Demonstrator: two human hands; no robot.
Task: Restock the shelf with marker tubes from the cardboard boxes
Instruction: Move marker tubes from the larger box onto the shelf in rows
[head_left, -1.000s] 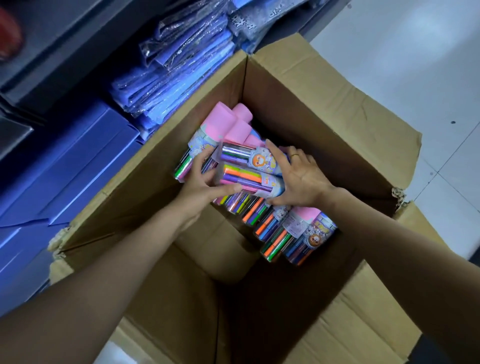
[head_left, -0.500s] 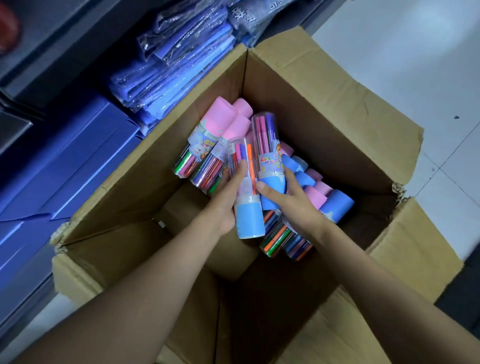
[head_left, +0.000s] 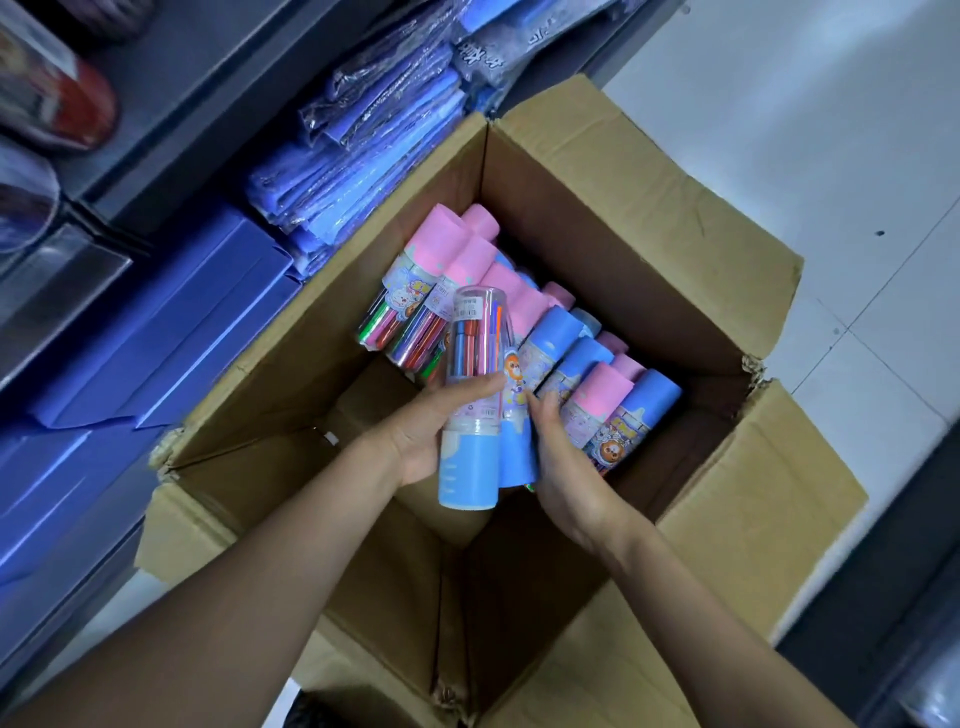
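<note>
White floor tiles are showing at the upper right, and a dark shelf unit is running along the left, its lower level carrying blue folders and plastic-wrapped blue packs. Just beside that shelf an open cardboard box is sitting on the floor with its flaps folded outward. Marker tubes with pink and blue caps are lying stacked on their sides against the box's far wall. Both bare forearms are reaching down into the box. Left hand is wrapping its fingers around a clear marker tube with a blue cap, holding it nearly upright above the pile, cap end down. Right hand is curling around a second blue-capped tube, which is touching the first.
</note>
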